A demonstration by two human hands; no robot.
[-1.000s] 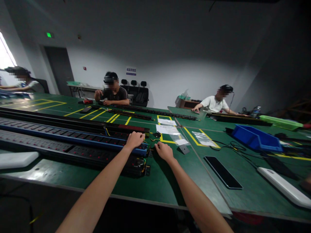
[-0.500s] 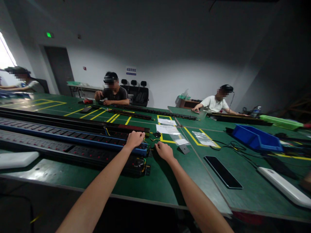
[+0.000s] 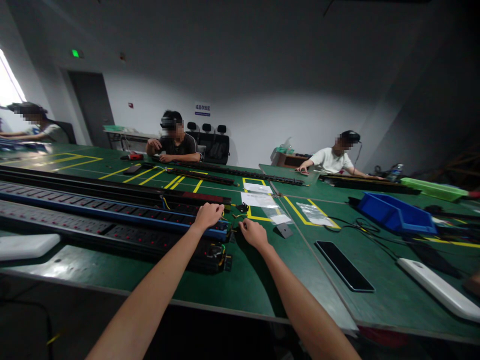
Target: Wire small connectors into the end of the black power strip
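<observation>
My left hand lies over the right end of a long blue-edged power strip, its fingers closed around the strip's far side. Just to the right, beyond the strip's end, my right hand is closed in a pinch, low over the table. Whatever its fingertips hold is hidden or too small to name. A short yellow-green wire and a small black bracket are close to both hands. Nearer me, a second black power strip with red dots has wires showing at its end.
A grey plate, paper sheets and a plastic bag are right of my hands. Farther right are a phone, a white bar-shaped thing, cables and a blue bin. Several people work across the green table.
</observation>
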